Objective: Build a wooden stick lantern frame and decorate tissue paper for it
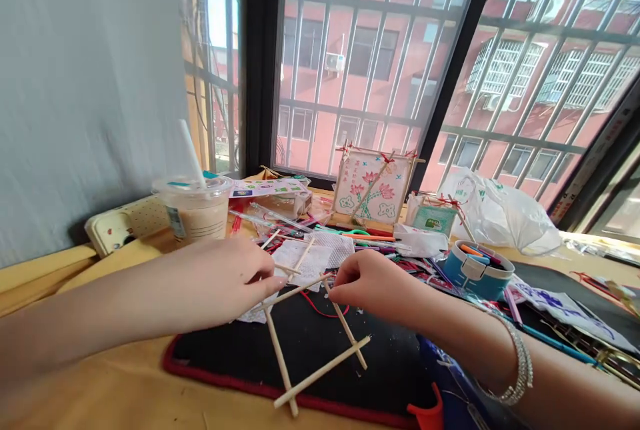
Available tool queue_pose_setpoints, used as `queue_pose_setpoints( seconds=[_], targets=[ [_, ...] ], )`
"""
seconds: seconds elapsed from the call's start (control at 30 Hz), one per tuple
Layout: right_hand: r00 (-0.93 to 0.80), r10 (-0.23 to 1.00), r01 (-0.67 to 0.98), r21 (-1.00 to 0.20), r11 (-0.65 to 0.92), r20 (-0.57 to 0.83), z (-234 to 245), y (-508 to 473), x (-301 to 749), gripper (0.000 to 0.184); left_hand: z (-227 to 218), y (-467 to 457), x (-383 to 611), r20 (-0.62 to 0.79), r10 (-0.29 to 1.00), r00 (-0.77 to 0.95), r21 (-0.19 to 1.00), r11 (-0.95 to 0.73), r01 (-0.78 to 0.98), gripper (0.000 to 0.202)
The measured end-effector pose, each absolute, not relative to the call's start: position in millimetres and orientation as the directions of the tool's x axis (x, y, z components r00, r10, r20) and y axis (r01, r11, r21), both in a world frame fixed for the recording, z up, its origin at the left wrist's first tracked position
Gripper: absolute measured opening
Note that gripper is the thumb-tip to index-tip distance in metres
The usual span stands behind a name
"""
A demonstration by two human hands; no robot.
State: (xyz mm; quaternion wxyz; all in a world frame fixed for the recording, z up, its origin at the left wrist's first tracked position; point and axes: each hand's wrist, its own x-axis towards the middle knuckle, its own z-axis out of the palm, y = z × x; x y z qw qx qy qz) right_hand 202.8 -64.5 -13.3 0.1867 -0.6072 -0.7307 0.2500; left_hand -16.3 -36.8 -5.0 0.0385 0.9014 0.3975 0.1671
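Observation:
Thin wooden sticks form a four-sided frame [323, 371] with crossed, overhanging ends, lying on a black mat [225, 363]. At the frame's far left corner my left hand [243, 280] is closed, thumb and finger on the stick there. My right hand [373, 280] pinches the far right corner, where two sticks cross. The fingertips partly cover both corners. Just beyond, several more sticks [304, 255] lie crossed on white textured tissue [333, 251]. A red cord [317, 307] curls on the mat beside the frame.
A lidded drink cup [195, 213] and a phone [113, 230] stand at left. Behind are a stick-framed flower picture [370, 187], a smaller green one [433, 217] and a plastic bag [500, 210]. At right is a blue pen holder [477, 277]; orange-red scissors handle [430, 410] in front.

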Motion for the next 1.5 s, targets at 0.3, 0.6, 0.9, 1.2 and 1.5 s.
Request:
queue_pose_setpoints(
  seconds=[0.3, 0.6, 0.9, 1.2, 1.5],
  targets=[
    [0.014, 0.968, 0.599, -0.777, 0.191, 0.249, -10.7, -79.9, 204.5, 0.013, 8.0, -39.7, -2.7, 0.246, 0.782, 0.572, 0.364, -0.622, 0.694, 0.022],
    [-0.045, 0.959, 0.613, -0.75, 0.248, 0.279, -19.7, -95.4, 219.3, 0.013, 12.8, -45.4, 4.4, 0.402, 0.666, 0.629, 0.306, -0.745, 0.593, 0.026],
    [-0.119, 0.927, 0.646, -0.681, 0.345, 0.356, -17.0, -100.0, 213.9, 0.006, 7.7, -46.0, 5.0, 0.399, 0.637, 0.659, 0.304, -0.77, 0.561, 0.028],
    [-0.188, 0.867, 0.735, -0.519, 0.436, 0.462, -13.8, -102.9, 219.8, 0.034, 4.4, -42.3, 3.7, 0.421, 0.584, 0.694, 0.252, -0.81, 0.529, 0.023],
    [-0.31, 0.791, 0.725, -0.407, 0.556, 0.528, -13.2, -98.0, 223.1, 0.027, -1.3, -37.1, 4.3, 0.473, 0.537, 0.698, 0.255, -0.842, 0.475, 0.024]
  ],
)
